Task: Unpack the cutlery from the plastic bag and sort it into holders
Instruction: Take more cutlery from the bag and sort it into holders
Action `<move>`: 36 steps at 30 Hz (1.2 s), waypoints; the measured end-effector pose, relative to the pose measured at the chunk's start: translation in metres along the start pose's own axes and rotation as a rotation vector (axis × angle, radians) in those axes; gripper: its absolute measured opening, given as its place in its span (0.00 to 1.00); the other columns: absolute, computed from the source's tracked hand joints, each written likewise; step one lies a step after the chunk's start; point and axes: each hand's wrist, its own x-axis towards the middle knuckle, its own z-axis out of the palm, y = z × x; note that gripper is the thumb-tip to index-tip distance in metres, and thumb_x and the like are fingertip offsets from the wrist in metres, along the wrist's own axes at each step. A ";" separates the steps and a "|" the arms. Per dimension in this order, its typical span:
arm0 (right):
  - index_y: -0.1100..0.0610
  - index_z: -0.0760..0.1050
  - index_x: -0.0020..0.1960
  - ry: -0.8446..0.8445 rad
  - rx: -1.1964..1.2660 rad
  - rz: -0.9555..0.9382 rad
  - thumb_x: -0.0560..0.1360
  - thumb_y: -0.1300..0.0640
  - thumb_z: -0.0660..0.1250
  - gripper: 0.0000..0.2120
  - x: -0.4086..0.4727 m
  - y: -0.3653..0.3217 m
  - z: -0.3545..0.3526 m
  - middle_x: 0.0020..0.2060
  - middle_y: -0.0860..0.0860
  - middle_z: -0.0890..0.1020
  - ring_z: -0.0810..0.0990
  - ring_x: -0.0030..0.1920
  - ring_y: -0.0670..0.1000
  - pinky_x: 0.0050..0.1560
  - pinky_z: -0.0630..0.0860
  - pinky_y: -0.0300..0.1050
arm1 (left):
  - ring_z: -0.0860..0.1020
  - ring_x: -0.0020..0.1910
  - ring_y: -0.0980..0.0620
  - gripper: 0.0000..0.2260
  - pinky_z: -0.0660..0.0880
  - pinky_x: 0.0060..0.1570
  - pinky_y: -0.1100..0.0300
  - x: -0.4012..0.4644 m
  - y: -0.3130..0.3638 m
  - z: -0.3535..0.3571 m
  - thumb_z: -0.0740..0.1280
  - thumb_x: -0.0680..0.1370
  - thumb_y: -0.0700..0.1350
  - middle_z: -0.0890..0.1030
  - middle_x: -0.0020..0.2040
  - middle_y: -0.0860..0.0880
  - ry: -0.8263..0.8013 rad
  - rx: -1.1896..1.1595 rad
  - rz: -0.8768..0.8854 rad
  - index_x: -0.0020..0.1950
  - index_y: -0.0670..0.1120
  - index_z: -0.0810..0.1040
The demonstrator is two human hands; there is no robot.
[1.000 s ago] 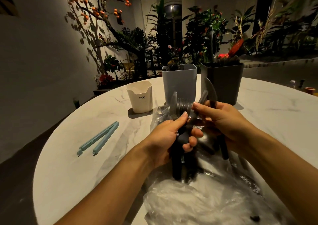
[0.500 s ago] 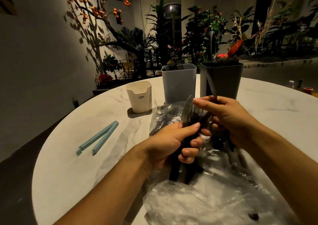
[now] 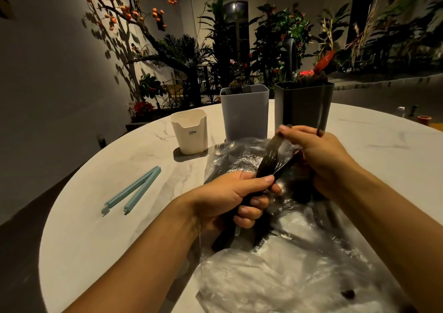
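A crumpled clear plastic bag (image 3: 294, 281) lies on the round marble table (image 3: 100, 216) in front of me. My left hand (image 3: 230, 200) grips a bundle of dark-handled cutlery (image 3: 268, 164) over the bag, forks pointing up and away. My right hand (image 3: 318, 154) pinches one dark piece out of that bundle; a thin dark part sticks up above its knuckles in front of the dark holder. Three holders stand behind: a small cream one (image 3: 190, 131), a tall light grey one (image 3: 244, 113) and a tall dark grey one (image 3: 303, 106).
A light blue bag clip (image 3: 131, 190) lies open on the table to the left. Small items sit at the far right table edge (image 3: 423, 119). Potted plants and a wall stand beyond the table. A small dark speck (image 3: 348, 294) lies on the bag near me.
Both hands have dropped lower toward the bag with the bundle. My right hand has drawn its piece up and to the right, away from the left hand's bundle.
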 end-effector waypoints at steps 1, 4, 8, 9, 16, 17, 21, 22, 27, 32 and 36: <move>0.59 0.82 0.51 0.040 0.064 -0.004 0.74 0.53 0.73 0.11 0.001 -0.001 -0.001 0.40 0.53 0.84 0.82 0.33 0.47 0.30 0.78 0.40 | 0.61 0.24 0.59 0.10 0.59 0.23 0.68 0.000 0.000 0.000 0.58 0.84 0.48 0.63 0.32 0.50 -0.007 -0.002 -0.002 0.52 0.43 0.75; 0.57 0.82 0.48 0.062 0.065 -0.002 0.75 0.50 0.71 0.10 0.001 -0.001 -0.002 0.39 0.52 0.82 0.80 0.36 0.48 0.36 0.78 0.41 | 0.61 0.24 0.58 0.12 0.60 0.23 0.67 -0.001 -0.001 0.000 0.57 0.85 0.49 0.63 0.32 0.50 -0.032 -0.006 0.000 0.54 0.43 0.74; 0.56 0.84 0.50 -0.096 -0.167 0.022 0.75 0.45 0.69 0.15 -0.004 0.003 0.003 0.50 0.54 0.80 0.76 0.45 0.52 0.44 0.72 0.44 | 0.60 0.24 0.58 0.11 0.57 0.24 0.66 -0.002 -0.001 0.000 0.57 0.84 0.49 0.62 0.32 0.51 -0.022 -0.024 0.031 0.54 0.43 0.74; 0.56 0.84 0.51 -0.132 -0.182 0.025 0.76 0.45 0.68 0.15 -0.004 0.003 0.004 0.48 0.52 0.82 0.77 0.45 0.51 0.43 0.71 0.42 | 0.59 0.24 0.58 0.11 0.56 0.24 0.66 -0.002 -0.001 -0.001 0.57 0.84 0.49 0.61 0.32 0.50 -0.017 -0.025 0.038 0.54 0.43 0.74; 0.55 0.84 0.52 -0.204 -0.141 0.081 0.77 0.47 0.67 0.14 -0.004 0.004 0.003 0.37 0.49 0.84 0.80 0.38 0.47 0.41 0.73 0.42 | 0.59 0.24 0.58 0.12 0.57 0.24 0.67 0.001 -0.003 -0.002 0.59 0.84 0.50 0.61 0.32 0.51 0.013 -0.002 0.063 0.55 0.43 0.75; 0.55 0.84 0.51 -0.204 -0.133 0.082 0.78 0.47 0.67 0.14 -0.004 0.004 0.003 0.37 0.50 0.84 0.80 0.38 0.47 0.40 0.72 0.42 | 0.59 0.24 0.59 0.12 0.57 0.23 0.67 0.001 -0.003 -0.001 0.58 0.84 0.50 0.61 0.32 0.51 0.015 -0.003 0.066 0.55 0.42 0.75; 0.55 0.82 0.49 -0.061 -0.050 0.009 0.80 0.48 0.64 0.13 0.001 0.003 0.004 0.37 0.50 0.79 0.74 0.32 0.45 0.32 0.67 0.39 | 0.59 0.24 0.59 0.16 0.57 0.23 0.67 -0.001 -0.001 -0.004 0.58 0.85 0.50 0.60 0.33 0.51 -0.033 -0.032 0.055 0.62 0.39 0.76; 0.55 0.81 0.48 0.007 0.030 -0.009 0.81 0.48 0.63 0.13 0.002 0.000 0.001 0.37 0.50 0.77 0.71 0.30 0.43 0.29 0.66 0.36 | 0.59 0.25 0.59 0.17 0.57 0.24 0.67 -0.003 0.000 -0.006 0.58 0.84 0.50 0.59 0.33 0.51 -0.050 -0.030 0.043 0.63 0.38 0.75; 0.54 0.74 0.46 0.215 0.329 -0.022 0.83 0.47 0.58 0.13 0.008 -0.012 -0.017 0.36 0.48 0.74 0.72 0.34 0.44 0.32 0.70 0.35 | 0.62 0.23 0.60 0.16 0.59 0.22 0.68 -0.011 0.006 -0.015 0.58 0.83 0.52 0.60 0.33 0.52 -0.082 -0.178 0.117 0.54 0.40 0.78; 0.55 0.68 0.45 -0.143 0.310 0.072 0.84 0.47 0.54 0.15 0.001 -0.005 0.002 0.29 0.48 0.68 0.66 0.25 0.44 0.23 0.66 0.36 | 0.61 0.23 0.58 0.17 0.57 0.21 0.66 -0.003 0.005 -0.010 0.55 0.83 0.51 0.61 0.31 0.51 0.085 -0.348 0.212 0.50 0.39 0.76; 0.56 0.72 0.46 -0.313 -0.012 0.045 0.79 0.46 0.64 0.13 -0.006 -0.006 0.008 0.28 0.48 0.64 0.61 0.26 0.44 0.25 0.58 0.36 | 0.63 0.27 0.58 0.15 0.60 0.25 0.67 0.001 0.002 -0.004 0.56 0.84 0.46 0.64 0.34 0.50 0.103 -0.348 0.262 0.62 0.38 0.74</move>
